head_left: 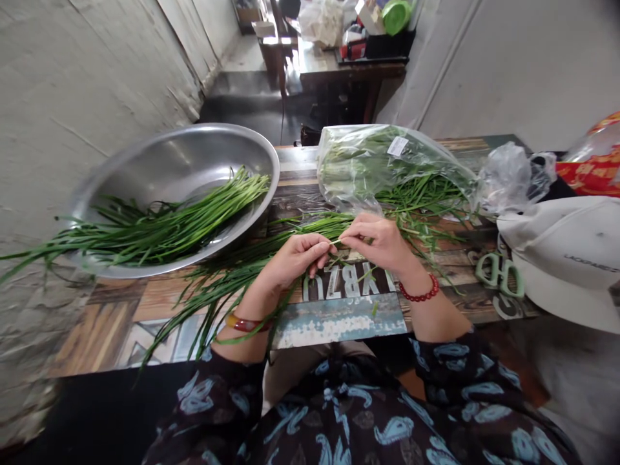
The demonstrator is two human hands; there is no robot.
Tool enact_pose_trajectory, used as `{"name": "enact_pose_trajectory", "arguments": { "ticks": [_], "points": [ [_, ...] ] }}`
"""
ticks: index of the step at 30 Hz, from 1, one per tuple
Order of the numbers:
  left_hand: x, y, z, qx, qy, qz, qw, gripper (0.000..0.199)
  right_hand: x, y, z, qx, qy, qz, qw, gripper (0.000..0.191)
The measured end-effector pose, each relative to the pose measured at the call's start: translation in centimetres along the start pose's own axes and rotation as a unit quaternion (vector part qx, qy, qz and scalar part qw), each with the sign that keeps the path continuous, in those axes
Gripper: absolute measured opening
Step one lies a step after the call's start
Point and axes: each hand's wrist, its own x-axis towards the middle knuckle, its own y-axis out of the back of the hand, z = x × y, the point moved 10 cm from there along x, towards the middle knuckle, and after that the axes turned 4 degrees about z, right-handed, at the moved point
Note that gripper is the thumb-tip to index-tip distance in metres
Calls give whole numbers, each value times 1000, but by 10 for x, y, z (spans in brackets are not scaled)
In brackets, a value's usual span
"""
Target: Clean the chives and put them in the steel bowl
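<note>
Over the table's middle, my left hand pinches the stem of a green chive stalk, whose leaves trail down by the wrist. Close on its right, my right hand has thumb and fingertip closed on the stalk's pale end. Loose chives lie on the table beneath and left of my hands. A large steel bowl at the left holds a bunch of chives with tips hanging over its rim. Behind my right hand lies a clear plastic bag with more greens inside.
The patterned wooden table bears green-handled scissors, a white cap and a crumpled plastic bag at the right. A red package stands beyond the cap. Walls flank both sides; another table stands farther back.
</note>
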Motion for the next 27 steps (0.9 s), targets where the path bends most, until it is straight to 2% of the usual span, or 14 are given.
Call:
{"name": "enact_pose_trajectory", "arguments": {
  "ticks": [1, 3, 5, 7, 8, 10, 12, 18, 23, 27],
  "points": [
    [0, -1, -1, 11, 3, -3, 1000, 38, 0, 1, 4, 10, -21, 9, 1000, 18],
    [0, 0, -1, 13, -2, -6, 1000, 37, -3, 14, 22, 24, -93, 70, 993, 20],
    [1, 8, 5, -23, -25, 20, 999, 33, -11, 34, 44, 28, -173, 153, 972, 24],
    [0, 21, 15, -82, -61, 61, 993, 27, -17, 44, 59, 26, -218, 187, 958, 28],
    [-1, 27, 20, -110, -79, 79, 988, 24, -17, 43, 62, 19, -219, 171, 960, 29],
    [-3, 37, 26, -148, -100, 100, 979, 23, -13, 29, 61, -10, -191, 97, 977, 27],
    [-4, 44, 28, -173, -96, 114, 974, 20, -11, 14, 59, -49, -155, 28, 986, 20],
    [-4, 58, 17, -185, -58, 183, 964, 15, -18, -5, 69, -186, -135, -63, 971, 12],
    [-4, 61, 11, -141, -59, 224, 963, 24, -19, -7, 69, -248, -103, -87, 959, 10],
    [-3, 60, 8, -122, -65, 230, 963, 26, -14, -3, 60, -210, -80, -63, 972, 14]
  ]
}}
